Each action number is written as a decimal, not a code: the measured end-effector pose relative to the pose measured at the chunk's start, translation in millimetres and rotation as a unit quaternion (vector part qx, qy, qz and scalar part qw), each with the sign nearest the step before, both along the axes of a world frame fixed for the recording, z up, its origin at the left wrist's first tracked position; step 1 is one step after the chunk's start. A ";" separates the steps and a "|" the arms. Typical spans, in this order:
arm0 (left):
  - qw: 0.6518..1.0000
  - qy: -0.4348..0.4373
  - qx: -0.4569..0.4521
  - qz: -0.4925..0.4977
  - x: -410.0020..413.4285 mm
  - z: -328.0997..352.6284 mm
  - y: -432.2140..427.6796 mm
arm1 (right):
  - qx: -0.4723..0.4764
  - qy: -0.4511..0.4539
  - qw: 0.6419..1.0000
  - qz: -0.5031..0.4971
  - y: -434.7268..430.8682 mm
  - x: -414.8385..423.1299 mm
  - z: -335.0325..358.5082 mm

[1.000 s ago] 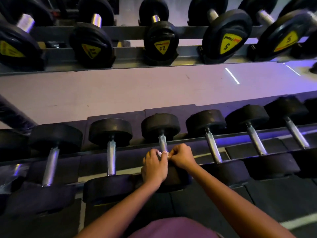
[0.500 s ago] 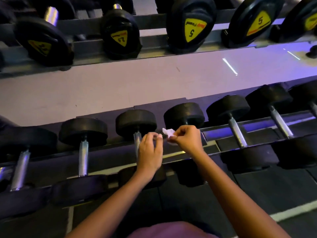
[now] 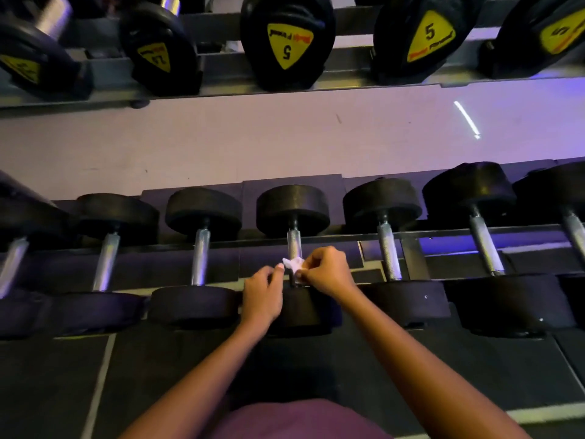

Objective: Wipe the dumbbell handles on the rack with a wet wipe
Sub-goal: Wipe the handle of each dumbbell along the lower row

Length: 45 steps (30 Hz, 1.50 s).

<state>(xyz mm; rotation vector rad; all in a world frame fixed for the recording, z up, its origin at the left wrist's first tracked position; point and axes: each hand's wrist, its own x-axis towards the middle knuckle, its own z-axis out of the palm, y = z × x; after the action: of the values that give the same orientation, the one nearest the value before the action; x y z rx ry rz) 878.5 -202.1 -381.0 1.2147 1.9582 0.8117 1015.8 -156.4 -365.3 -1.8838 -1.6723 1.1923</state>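
Scanning from the biggest item down, we log the rack (image 3: pixel 421 236) first: a lower tier of black dumbbells lying with chrome handles running from 12 to 6 o'clock, and an upper tier at 12 o'clock carrying heads with yellow labels.

The dumbbell in work (image 3: pixel 292 210) sits at centre. Its handle (image 3: pixel 293 243) shows bare above our hands; the lower part is hidden behind the wipe and fingers.

Risks, as we judge them:
- The neighbouring handles at 9 o'clock (image 3: pixel 201 256) and 3 o'clock (image 3: pixel 388 255) stand close, so knuckles may knock the rubber heads on a long stroke.
- The near head (image 3: pixel 304 308) lies just below the wrists and blocks the bottom end of the handle; that strip could get missed.
- A knurled grip may snag and shred a small wipe.

The left hand (image 3: pixel 262 296) has thumb and forefinger pinched together on one edge of the wipe, the other fingers curled. The right hand (image 3: pixel 327 274) is closed in a pinch on the opposite edge. The wet wipe (image 3: pixel 292 264), a small crumpled white scrap, is held between them against the handle. Bunched so small, it could slip out or cover too little metal per pass.
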 end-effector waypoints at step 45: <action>0.982 0.127 -0.109 0.084 38.8 21.7 6.1 | -0.085 0.061 0.991 0.087 23.6 18.7 -30.0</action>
<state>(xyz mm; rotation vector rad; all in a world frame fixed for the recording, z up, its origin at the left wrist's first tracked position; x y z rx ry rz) 917.3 -196.0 -359.3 1.0736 2.3139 0.5241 1034.5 -132.8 -395.3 -1.7468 -1.7473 1.5300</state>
